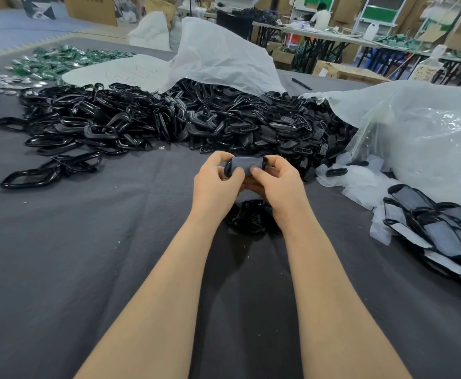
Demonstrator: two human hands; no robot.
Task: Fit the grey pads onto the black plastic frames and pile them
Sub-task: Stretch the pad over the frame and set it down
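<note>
Above the dark cloth table (87, 269), my left hand (215, 181) and right hand (275, 181) pinch one black frame (230, 170) with a grey pad (247, 164) on it. Loose frames (141, 119) are heaped beyond; finished pieces (437, 231) lie piled at my right.

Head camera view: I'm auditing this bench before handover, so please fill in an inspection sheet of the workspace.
Surface: dark grey cloth, wrinkled.
Job's things: black frame with grey pad held up in both hands; heap of bare frames behind; finished pile at the right; small black pile below the wrists.
Clutter: plastic bags, green parts, pen.
Grips: left hand and right hand both grip the black frame.
Cables: nothing seen.
Surroundings: cardboard boxes, tables, a person far off.
</note>
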